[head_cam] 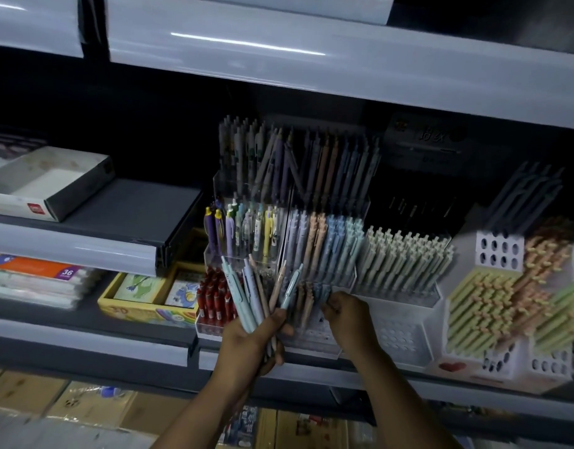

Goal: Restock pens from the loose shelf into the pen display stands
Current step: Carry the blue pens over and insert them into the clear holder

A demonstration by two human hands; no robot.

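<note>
My left hand (pixel 251 341) grips a fanned bunch of pastel pens (pixel 258 291), mint, lilac, beige and blue, held upright in front of the shelf. My right hand (pixel 347 314) reaches into the lowest tier of a clear tiered pen display stand (pixel 315 338), its fingertips pinching a blue pen (pixel 323 293) in the front row. The tiers above hold rows of lilac, peach and blue pens (pixel 321 241). Whether the pinched pen sits fully in its slot is too blurred to tell.
A clear stand of red pens (pixel 214 303) sits left of my hands. White perforated stands with green and peach pens (pixel 405 257) fill the right. A yellow box of cards (pixel 149 296) and an open cardboard tray (pixel 49 183) lie at left. Shelf edges run above and below.
</note>
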